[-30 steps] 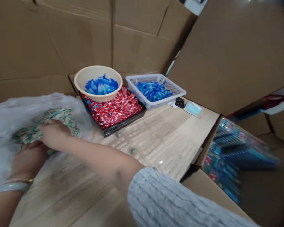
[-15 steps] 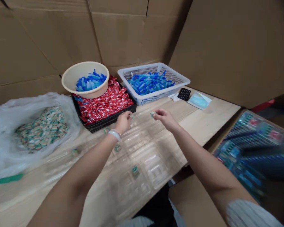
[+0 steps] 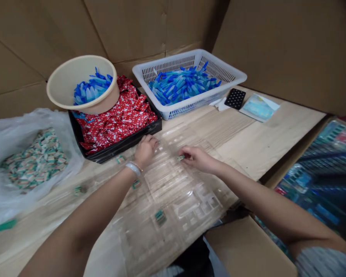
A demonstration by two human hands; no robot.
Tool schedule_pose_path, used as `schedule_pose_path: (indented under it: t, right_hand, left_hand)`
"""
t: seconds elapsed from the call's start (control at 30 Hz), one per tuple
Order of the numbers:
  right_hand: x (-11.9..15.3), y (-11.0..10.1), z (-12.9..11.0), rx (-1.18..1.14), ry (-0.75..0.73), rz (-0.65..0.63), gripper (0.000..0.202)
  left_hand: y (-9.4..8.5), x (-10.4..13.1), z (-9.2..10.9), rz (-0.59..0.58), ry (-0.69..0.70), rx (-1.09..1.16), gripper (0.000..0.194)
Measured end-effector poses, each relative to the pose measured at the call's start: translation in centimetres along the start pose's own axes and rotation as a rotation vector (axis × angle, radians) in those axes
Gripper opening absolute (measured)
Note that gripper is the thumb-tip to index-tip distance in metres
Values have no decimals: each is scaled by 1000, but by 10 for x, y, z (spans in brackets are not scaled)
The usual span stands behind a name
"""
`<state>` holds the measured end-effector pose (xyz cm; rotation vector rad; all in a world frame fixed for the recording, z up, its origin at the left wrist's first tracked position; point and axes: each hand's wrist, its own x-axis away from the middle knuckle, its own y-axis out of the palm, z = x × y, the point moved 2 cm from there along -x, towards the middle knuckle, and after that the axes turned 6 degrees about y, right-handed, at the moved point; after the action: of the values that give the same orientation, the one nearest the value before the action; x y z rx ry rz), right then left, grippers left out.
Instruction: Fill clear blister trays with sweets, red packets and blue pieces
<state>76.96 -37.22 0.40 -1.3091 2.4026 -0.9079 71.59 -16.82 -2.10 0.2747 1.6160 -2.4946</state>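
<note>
Several clear plastic trays lie across the wooden table. My left hand, with a pale bracelet at the wrist, is closed over a tray just in front of the black box; what its fingers hold, if anything, is hidden. My right hand pinches a small green-and-white piece above the trays, a short way right of my left hand. Similar green pieces rest in the trays, one near the front and another beside my left wrist. More such pieces fill a clear plastic bag at the left.
Red packets fill a black box, with a cream bowl of blue items on it. Behind the trays stands a white basket of blue items. A dotted black object and a blue packet lie at right, above a carton of packages.
The camera view has shifted closer to the table. My right hand has come lower over the trays, still pinching the small piece. My left hand stays near the black box.
</note>
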Motion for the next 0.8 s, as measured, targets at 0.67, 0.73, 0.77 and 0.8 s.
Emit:
schedule_pose_path:
  t: [0.67,0.73,0.77,0.8]
  right_hand:
    - [-5,21,-2,476,-257,54,20]
    - [-2,21,0,448,-196,100,21]
    - [0,22,0,444,-175,108,21]
    - [1,23,0,444,-164,109,21]
  left_hand:
    - [-9,17,4,-136,148,-255,36]
    - [-9,16,2,-171,165,-243,38]
    - [-9,16,2,-184,162,-237,38]
    - [-10,16,1,-183,151,-231,38]
